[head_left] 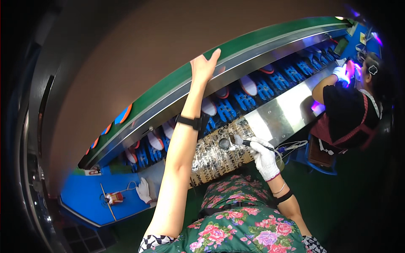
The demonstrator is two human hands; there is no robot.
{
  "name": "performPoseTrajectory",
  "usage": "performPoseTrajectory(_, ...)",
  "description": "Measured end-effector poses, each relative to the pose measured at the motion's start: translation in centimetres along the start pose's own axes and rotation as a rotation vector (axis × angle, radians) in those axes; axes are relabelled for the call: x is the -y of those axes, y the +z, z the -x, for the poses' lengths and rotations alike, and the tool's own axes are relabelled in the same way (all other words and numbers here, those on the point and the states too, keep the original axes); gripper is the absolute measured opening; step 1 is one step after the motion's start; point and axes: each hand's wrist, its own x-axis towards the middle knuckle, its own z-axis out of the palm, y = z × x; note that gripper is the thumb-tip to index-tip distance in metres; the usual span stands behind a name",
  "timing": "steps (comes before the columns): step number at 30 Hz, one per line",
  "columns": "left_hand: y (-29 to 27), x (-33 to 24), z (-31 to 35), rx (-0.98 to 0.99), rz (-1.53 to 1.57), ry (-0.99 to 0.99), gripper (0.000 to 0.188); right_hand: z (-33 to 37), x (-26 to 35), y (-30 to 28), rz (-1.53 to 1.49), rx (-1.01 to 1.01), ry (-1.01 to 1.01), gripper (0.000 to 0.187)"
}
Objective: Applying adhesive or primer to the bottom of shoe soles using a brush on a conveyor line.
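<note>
My left hand [204,69] is bare and stretched far out over the green conveyor belt [244,43]. Its thumb sticks out to the side, while the brown panel above hides the other fingers, so what they touch does not show. In a white knit glove, my right hand [265,158] grips a brush [249,143] by its dark handle. The brush's bristle end points left, beside a small round grey dish [224,143]. That dish rests on a ledge wrapped in printed, tape-covered sheeting [211,162].
Blue racks [246,100] carry several shoe soles [249,85] beneath the belt. Orange-and-blue pieces [122,114] lie on the belt at left. A blue table [84,196] holds a white glove [144,190]. At right sits a co-worker [348,114] under purple light. The brown panel [139,50] overhangs everything.
</note>
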Motion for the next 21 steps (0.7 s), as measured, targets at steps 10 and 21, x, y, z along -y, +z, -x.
performPoseTrajectory(10, 0.3, 1.3, -5.5, -0.214, -0.094, 0.077, 0.058, 2.4, -1.8, -2.1, -0.087, -0.115, 0.056, 0.020)
performPoseTrajectory(21, -14.1, 4.4, 15.3, -0.343, 0.356, -0.044, 0.028, 1.5, -0.2, -0.4, -0.107, -0.023, 0.166, 0.019)
